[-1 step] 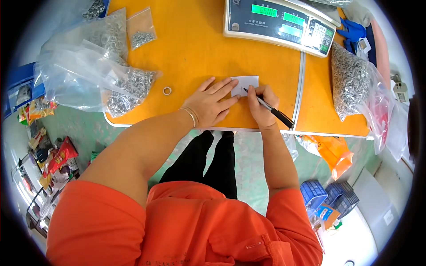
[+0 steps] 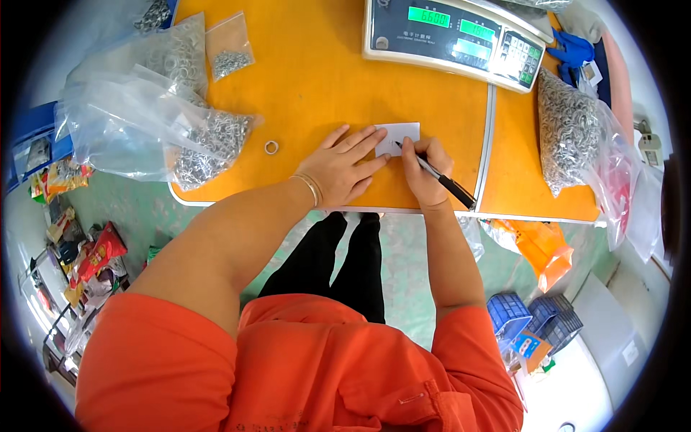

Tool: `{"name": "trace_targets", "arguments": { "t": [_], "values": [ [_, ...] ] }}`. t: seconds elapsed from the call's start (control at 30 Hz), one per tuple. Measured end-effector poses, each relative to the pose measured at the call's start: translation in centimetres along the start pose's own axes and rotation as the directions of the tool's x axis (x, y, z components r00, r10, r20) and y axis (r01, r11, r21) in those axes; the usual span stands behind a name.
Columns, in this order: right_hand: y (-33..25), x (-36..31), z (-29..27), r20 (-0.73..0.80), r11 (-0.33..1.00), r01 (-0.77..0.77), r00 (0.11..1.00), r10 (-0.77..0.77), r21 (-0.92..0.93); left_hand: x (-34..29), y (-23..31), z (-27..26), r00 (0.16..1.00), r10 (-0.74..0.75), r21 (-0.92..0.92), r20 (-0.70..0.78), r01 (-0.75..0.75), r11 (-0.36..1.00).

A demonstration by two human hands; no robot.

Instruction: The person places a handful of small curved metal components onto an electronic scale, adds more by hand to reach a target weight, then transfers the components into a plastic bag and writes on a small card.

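Note:
A small white slip of paper (image 2: 404,131) lies on the orange table near its front edge. My left hand (image 2: 344,167) rests flat with fingers spread, its fingertips holding down the paper's left side. Between the fingers of my right hand (image 2: 427,171) is a black pen (image 2: 455,189), its tip touching the paper, where faint marks show. A small metal ring (image 2: 271,147) lies on the table to the left of my left hand.
Clear bags of metal rings (image 2: 216,144) cover the table's left side, beside a small zip bag (image 2: 231,57). A counting scale (image 2: 453,43) stands at the back right. Another full bag (image 2: 568,133) sits right of the metal seam (image 2: 486,144). Blue crates (image 2: 508,315) stand below.

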State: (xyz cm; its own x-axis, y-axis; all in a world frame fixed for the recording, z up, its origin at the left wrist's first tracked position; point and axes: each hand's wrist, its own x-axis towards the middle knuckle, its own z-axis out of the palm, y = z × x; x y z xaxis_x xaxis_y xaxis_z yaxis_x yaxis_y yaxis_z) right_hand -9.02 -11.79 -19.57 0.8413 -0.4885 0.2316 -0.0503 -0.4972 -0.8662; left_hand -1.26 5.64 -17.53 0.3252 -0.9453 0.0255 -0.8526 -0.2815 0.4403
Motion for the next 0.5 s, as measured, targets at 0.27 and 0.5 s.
{"name": "trace_targets", "arguments": {
  "t": [0.27, 0.5],
  "values": [
    [-0.31, 0.5, -0.27, -0.027, 1.0, -0.002, 1.0, 0.001, -0.017, 0.31, -0.06, -0.2, 1.0, 0.008, 0.012, 0.002, -0.008, 1.0],
    [-0.02, 0.21, -0.2, -0.033, 1.0, 0.0, 0.999, 0.0, -0.015, 0.36, 0.25, -0.54, 1.0, 0.021, 0.056, 0.02, -0.022, 0.998]
  ]
}}
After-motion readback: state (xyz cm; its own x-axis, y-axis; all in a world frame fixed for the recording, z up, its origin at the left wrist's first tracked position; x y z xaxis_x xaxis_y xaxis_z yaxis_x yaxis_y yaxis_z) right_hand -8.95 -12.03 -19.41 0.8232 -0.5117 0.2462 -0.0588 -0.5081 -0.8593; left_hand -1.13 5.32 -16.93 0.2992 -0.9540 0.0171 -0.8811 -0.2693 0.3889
